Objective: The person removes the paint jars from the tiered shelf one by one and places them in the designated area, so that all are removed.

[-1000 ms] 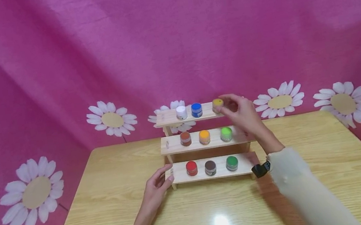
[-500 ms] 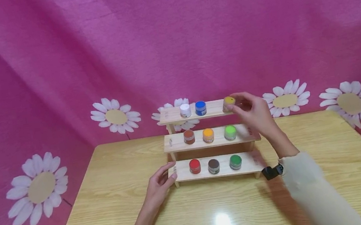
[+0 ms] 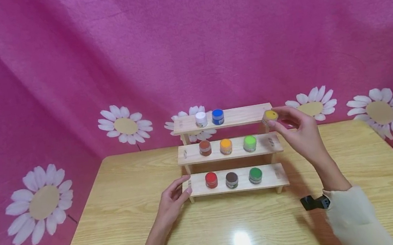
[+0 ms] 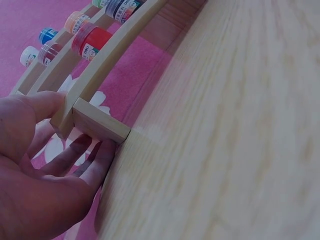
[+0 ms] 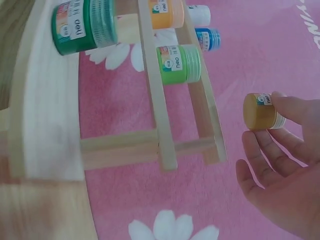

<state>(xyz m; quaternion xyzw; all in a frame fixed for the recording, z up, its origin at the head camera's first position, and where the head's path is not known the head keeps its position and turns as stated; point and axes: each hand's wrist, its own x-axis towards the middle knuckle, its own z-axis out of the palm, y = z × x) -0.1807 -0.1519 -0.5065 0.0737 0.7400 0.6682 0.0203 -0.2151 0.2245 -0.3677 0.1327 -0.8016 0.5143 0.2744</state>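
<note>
My right hand point(image 3: 304, 133) pinches a small paint jar with a yellow lid point(image 3: 270, 117) between thumb and fingers. In the right wrist view this yellow paint jar point(image 5: 259, 112) is held off the shelves, apart from the top board's end. With thumb and fingers, my left hand point(image 3: 170, 204) grips the left end of the three-tier wooden stand point(image 3: 272, 176). The left wrist view shows the thumb on the board's end and fingers by the leg point(image 4: 100, 121). A white jar point(image 3: 201, 119) and a blue jar point(image 3: 218, 117) stand on the top tier.
The middle tier carries brown point(image 3: 205, 148), orange point(image 3: 226, 146) and light green point(image 3: 250, 143) jars. On the bottom tier are red point(image 3: 211, 180), dark brown point(image 3: 232, 180) and green point(image 3: 255, 176) jars. A pink flowered cloth point(image 3: 187, 49) hangs behind the wooden table point(image 3: 211, 232).
My right hand has lifted the yellow jar off the top tier and carried it right, past the board's end. My left hand keeps its place on the stand.
</note>
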